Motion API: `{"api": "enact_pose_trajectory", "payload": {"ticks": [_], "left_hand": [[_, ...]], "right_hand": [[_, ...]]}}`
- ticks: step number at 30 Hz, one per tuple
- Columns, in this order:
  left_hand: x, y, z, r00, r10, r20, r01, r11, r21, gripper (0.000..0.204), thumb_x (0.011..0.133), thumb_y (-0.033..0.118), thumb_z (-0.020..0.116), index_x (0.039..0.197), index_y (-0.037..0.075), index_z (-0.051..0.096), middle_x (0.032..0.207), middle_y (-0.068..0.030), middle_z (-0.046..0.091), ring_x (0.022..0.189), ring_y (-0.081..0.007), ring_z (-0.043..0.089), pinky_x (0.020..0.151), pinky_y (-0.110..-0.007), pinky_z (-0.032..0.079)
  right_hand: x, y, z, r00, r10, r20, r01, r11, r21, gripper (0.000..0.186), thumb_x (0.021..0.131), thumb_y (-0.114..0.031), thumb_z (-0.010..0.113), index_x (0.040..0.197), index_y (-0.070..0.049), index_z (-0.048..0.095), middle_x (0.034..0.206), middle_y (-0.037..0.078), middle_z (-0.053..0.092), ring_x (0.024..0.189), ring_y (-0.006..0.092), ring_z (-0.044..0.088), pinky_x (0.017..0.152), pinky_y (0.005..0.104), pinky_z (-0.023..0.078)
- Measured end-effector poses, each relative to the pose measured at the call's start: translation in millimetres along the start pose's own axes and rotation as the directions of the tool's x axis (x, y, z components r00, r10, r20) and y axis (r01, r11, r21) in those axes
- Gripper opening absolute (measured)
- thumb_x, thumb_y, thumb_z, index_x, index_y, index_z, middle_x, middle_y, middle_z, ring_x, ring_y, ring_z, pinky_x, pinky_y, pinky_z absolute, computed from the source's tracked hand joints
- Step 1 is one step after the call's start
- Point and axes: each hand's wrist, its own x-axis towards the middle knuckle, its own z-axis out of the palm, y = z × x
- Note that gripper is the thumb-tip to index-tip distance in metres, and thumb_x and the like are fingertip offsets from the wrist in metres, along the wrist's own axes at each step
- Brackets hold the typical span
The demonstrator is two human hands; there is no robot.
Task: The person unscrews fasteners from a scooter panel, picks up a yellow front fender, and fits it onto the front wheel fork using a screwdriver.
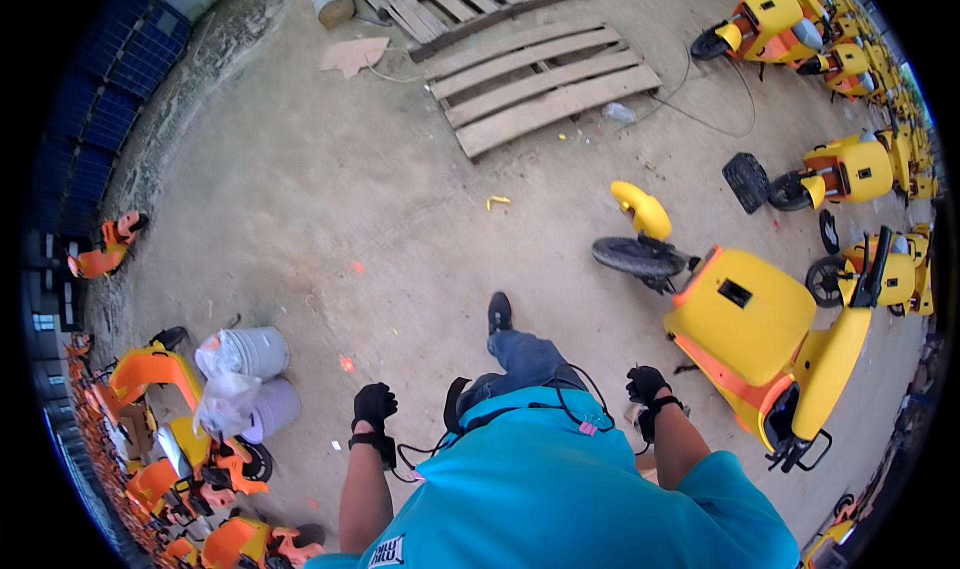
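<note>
My left hand (374,406), in a black glove with a strap at the wrist, is curled closed beside my left hip. Nothing shows in its fingers. On the other side, my right hand (648,384), gloved the same way, is closed too, with no thing showing in its grip. A small pale brown thing (633,418) is partly hidden below its wrist. Nearest to this hand stands a yellow and orange scooter (750,309), its front wheel (640,257) turned away from me. A loose yellow fender (640,209) is by that wheel. Both hands are apart from the scooter.
Wooden pallets (545,84) lie ahead, with a white bucket (331,2) to their left. Another bucket (262,353) and plastic bags (228,401) stand at left, by orange scooters (150,379). A black crate (746,182) and rows of yellow scooters (850,172) line the right.
</note>
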Motion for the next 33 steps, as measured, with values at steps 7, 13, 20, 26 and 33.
{"api": "enact_pose_trajectory", "payload": {"ticks": [7,13,20,26,33], "left_hand": [[64.8,54.4,-32.7,0.997,0.05,0.052,-0.058,0.986,0.154,0.015,0.093,0.017,0.054,0.095,0.004,0.063,0.082,-0.0139,0.068,0.068,-0.0257,0.068,0.061,-0.039,0.059],[118.6,120.0,-25.5,0.99,0.103,-0.096,-0.062,0.932,0.358,0.02,0.093,0.022,0.057,0.094,0.004,0.065,0.081,-0.0134,0.069,0.068,-0.0246,0.068,0.062,-0.038,0.058],[189.4,347.1,44.2,0.959,0.281,0.025,-0.279,0.959,-0.055,0.02,0.094,0.024,0.06,0.087,0.005,0.062,0.077,-0.0106,0.067,0.063,-0.0198,0.066,0.059,-0.035,0.056],[187.4,487.8,110.4,0.913,0.36,0.194,-0.349,0.933,-0.089,0.02,0.092,0.025,0.063,0.092,0.004,0.061,0.083,-0.0096,0.067,0.069,-0.019,0.066,0.064,-0.032,0.057],[238.1,528.5,150.2,0.926,0.262,0.272,-0.268,0.963,-0.015,0.021,0.093,0.026,0.064,0.093,0.005,0.062,0.081,-0.0089,0.067,0.068,-0.0193,0.066,0.061,-0.035,0.058]], "right_hand": [[-44.6,-198.5,93.5,0.899,-0.437,0.028,0.438,0.895,-0.085,0.021,0.096,-0.032,0.059,0.101,-0.012,0.064,0.076,0.005,0.062,0.065,0.0164,0.06,0.057,0.0313,0.05],[-67.0,-244.7,101.0,0.869,-0.488,-0.078,0.488,0.873,-0.029,0.023,0.095,-0.031,0.06,0.103,-0.01,0.064,0.076,0.005,0.061,0.064,0.0134,0.058,0.057,0.0297,0.05],[-53.4,-302.3,128.2,0.828,-0.55,0.108,0.504,0.645,-0.574,0.025,0.094,-0.03,0.061,0.108,-0.008,0.062,0.08,0.006,0.063,0.069,0.0169,0.06,0.062,0.0328,0.051],[-67.7,-390.8,148.9,0.823,-0.557,0.114,0.461,0.538,-0.705,0.029,0.094,-0.029,0.061,0.113,-0.007,0.061,0.083,0.007,0.065,0.073,0.0198,0.062,0.066,0.0354,0.051],[-130.8,-368.9,120.5,0.772,-0.625,0.116,0.381,0.309,-0.871,0.033,0.094,-0.028,0.062,0.118,-0.005,0.06,0.087,0.007,0.067,0.079,0.0233,0.063,0.071,0.0385,0.052]]}}
